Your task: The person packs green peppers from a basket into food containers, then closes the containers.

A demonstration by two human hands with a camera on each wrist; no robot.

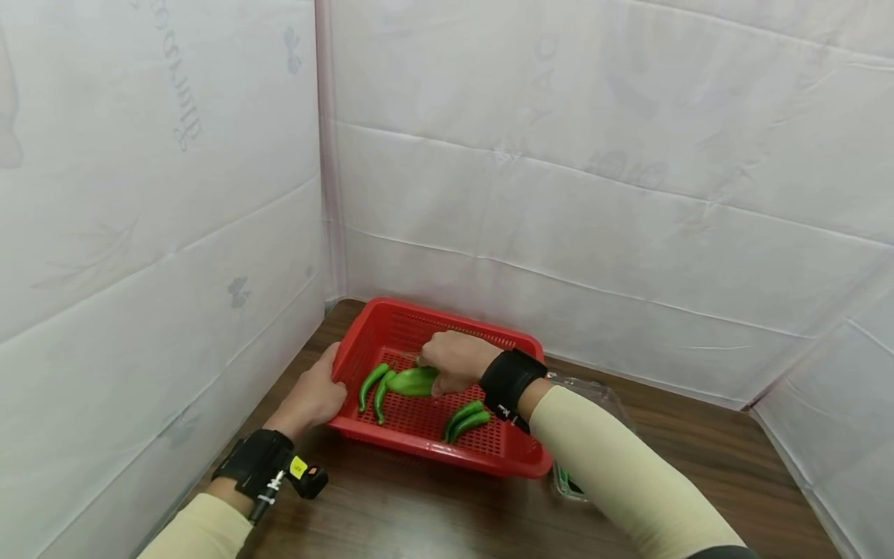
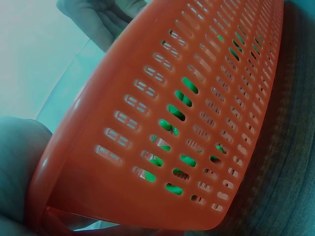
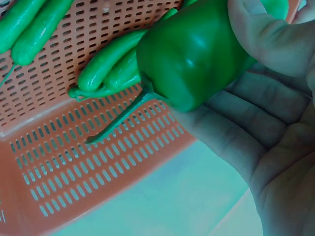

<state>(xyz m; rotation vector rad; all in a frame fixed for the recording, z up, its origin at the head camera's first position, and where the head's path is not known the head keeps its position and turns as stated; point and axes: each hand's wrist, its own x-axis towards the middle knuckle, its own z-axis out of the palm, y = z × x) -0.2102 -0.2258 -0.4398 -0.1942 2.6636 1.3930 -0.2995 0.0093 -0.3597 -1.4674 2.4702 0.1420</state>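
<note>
A red perforated plastic basket [image 1: 440, 448] sits on the table, and my left hand [image 1: 316, 394] grips its left rim. In the left wrist view, that hand [image 2: 19, 167] wraps over the rim beside the basket's slotted wall [image 2: 83, 182]. Inside the basket, my right hand [image 1: 457, 361] holds a thick green pepper [image 1: 412, 382]. The right wrist view shows the thumb across the pepper [image 3: 189, 54], its stem pointing away from the palm. Slim green chili peppers lie on the basket floor: a curved pair [image 1: 372, 387] at the left and several [image 1: 466, 421] toward the right.
A clear plastic container [image 1: 569, 483] with something green in it is partly hidden behind my right forearm. White fabric walls [image 1: 573, 210] enclose the brown wooden table [image 1: 684, 442] at the back and sides. The basket stands close to the back wall.
</note>
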